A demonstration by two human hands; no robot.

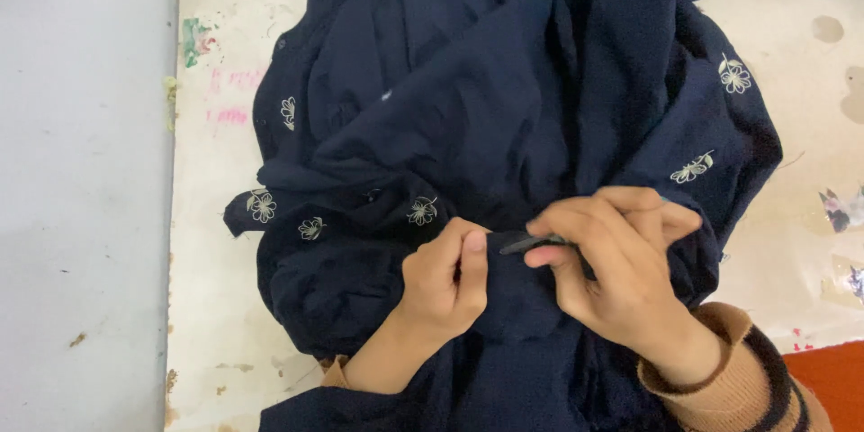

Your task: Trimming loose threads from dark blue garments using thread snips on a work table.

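A stained cream bench (225,306) fills the frame's middle, with pink and green paint marks (202,45) at upper left. Grey floor (85,189) runs down the left; an orange surface (832,378) shows lower right.

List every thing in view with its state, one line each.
Dark blue garment: crumpled in a heap on the table, pale embroidered flowers showing.
Left hand: closed, pinching a fold of the garment.
Right hand: closed on a small dark tool.
Small dark tool: held at the pinched fold, tip toward the left hand.
Table: pale top, stained with paint marks.
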